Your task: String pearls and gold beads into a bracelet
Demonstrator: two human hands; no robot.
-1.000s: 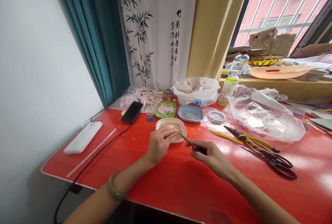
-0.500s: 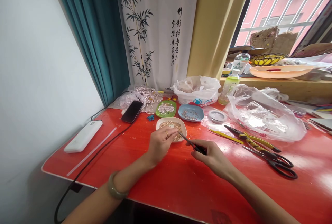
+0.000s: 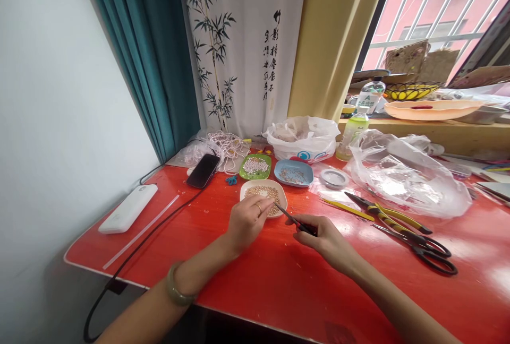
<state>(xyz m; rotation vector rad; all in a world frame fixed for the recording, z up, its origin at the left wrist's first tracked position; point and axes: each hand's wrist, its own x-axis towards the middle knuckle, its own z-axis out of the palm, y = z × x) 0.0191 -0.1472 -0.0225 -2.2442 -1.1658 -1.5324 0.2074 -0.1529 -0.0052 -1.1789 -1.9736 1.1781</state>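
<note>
A cream dish of small gold beads stands on the red table. Over its near edge, my left hand has its fingers pinched together; whatever is between them is too small to make out. My right hand is closed on a slim dark tool with a black handle, and the tool's tip meets the left fingertips above the beads. Behind the dish are a green dish with pale beads and a blue dish with small pieces.
Yellow tweezers, pliers and black scissors lie at the right. Plastic bags and a bottle stand behind. A phone, a white power bank and a black cable are at the left.
The fingers of my left hand have shifted slightly over the dish. My right hand and its tool are nearly where they were.
</note>
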